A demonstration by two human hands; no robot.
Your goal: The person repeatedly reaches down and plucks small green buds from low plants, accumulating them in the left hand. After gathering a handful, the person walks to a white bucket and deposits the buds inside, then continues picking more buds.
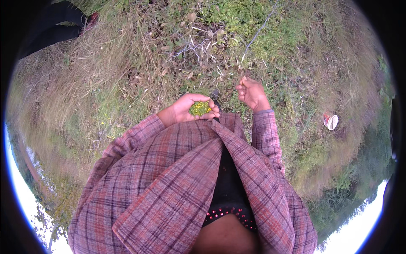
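Cupped palm up in front of the plaid coat, my left hand (190, 109) holds a heap of small yellow and green buds or berries (199, 108). To its right and a little farther out is my right hand (252, 93), raised above the grass with thumb and fingertips brought together. Whether something tiny is pinched between those fingertips cannot be made out. A bare, pale, thin stem (260, 29) stands just beyond the right hand.
Dry grass and low green plants (279, 38) cover the ground. A small white and red bucket (331, 122) lies in the grass at the right. Another person's dark-clothed legs (57, 28) are at the upper left. Leafless twigs (190, 49) stick up ahead.
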